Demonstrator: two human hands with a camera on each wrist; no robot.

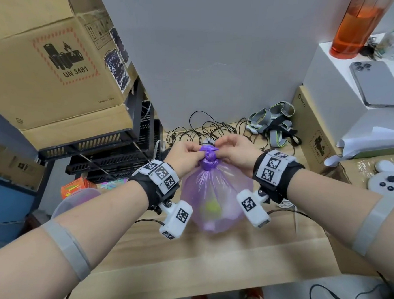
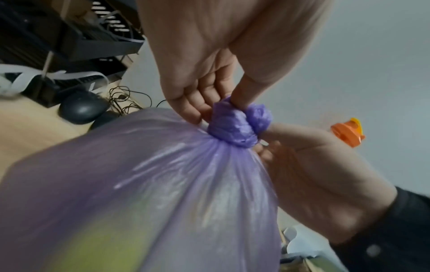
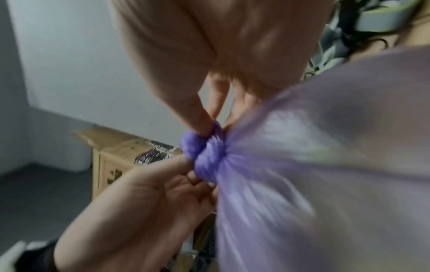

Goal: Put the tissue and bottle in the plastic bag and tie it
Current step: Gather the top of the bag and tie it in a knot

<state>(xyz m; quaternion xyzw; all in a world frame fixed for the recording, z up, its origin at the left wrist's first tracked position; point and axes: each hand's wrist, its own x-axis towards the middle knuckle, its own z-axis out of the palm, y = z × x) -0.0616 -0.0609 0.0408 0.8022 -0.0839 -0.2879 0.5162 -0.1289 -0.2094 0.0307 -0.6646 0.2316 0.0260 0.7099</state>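
Note:
A translucent purple plastic bag (image 1: 213,197) stands puffed up on the wooden table (image 1: 207,255), its neck twisted into a knot (image 1: 209,157). A yellow-green shape, likely the bottle (image 1: 213,207), shows through the film; the tissue cannot be made out. My left hand (image 1: 186,152) pinches the knot from the left, my right hand (image 1: 232,151) pinches it from the right. In the left wrist view my left hand (image 2: 209,103) holds the knot (image 2: 237,125) between thumb and fingers. In the right wrist view my right hand (image 3: 204,117) pinches the knot (image 3: 204,156), the bag (image 3: 325,165) blurred.
Tangled black cables (image 1: 204,129) and grey straps (image 1: 275,122) lie behind the bag. Black crates (image 1: 112,152) and a cardboard box (image 1: 57,65) stand at left. A phone (image 1: 378,82) and orange bottle (image 1: 353,27) sit on a white box at right.

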